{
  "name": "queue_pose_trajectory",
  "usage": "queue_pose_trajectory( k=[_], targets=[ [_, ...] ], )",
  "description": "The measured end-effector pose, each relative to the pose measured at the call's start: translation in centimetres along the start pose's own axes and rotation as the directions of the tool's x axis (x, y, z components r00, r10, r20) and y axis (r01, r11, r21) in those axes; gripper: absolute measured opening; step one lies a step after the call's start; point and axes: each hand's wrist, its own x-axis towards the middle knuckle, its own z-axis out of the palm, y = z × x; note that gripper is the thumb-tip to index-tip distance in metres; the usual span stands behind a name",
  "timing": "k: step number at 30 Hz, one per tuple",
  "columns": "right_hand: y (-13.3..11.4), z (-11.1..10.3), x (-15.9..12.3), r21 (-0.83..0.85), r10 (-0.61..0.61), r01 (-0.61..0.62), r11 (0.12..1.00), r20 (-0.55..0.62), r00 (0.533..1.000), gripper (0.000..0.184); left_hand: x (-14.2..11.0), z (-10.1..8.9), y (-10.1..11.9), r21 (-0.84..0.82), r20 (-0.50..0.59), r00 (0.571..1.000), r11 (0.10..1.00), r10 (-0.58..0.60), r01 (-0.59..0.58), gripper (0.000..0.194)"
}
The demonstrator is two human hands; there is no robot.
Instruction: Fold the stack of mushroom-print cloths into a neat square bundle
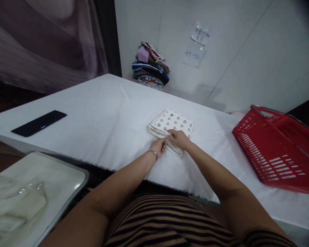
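A folded white cloth (172,120) with small grey, red, green and blue prints lies on the white-covered table (98,113) in front of me. My right hand (179,139) is closed on the cloth's near edge, thumb and fingers pinching its layers. Just to the left, my left hand (159,146) has its fingers curled together at the same edge, also pinching the cloth. A silver band is on my left wrist. The layers droop in a loose fold below the right hand. Both fingertips are partly hidden.
A red plastic basket (275,151) stands at the table's right. A flat black object (39,123) lies at the far left. Behind the table's back edge is a pile of folded clothes (151,67) against the wall. A pale padded seat (28,195) is at lower left.
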Motion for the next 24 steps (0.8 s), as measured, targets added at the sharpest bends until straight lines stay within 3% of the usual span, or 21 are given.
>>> queue_pose_trajectory(
  k=[13,17,24],
  targets=[
    [-0.1,0.0,0.0,-0.003,-0.028,0.028,1.0,0.012,1.0,0.028,-0.2,0.5,-0.6,0.102,0.0,0.994,0.989,0.105,-0.105,0.018],
    [-0.1,0.4,-0.2,-0.008,0.003,-0.003,1.0,-0.023,1.0,0.035,-0.1,0.4,-0.4,0.127,-0.002,0.995,0.987,0.103,-0.101,0.019],
    [-0.3,0.8,-1.0,-0.02,-0.026,0.024,1.0,-0.114,0.993,0.025,0.1,-0.4,-0.2,0.136,-0.002,0.994,0.984,0.112,-0.11,0.026]
  ],
)
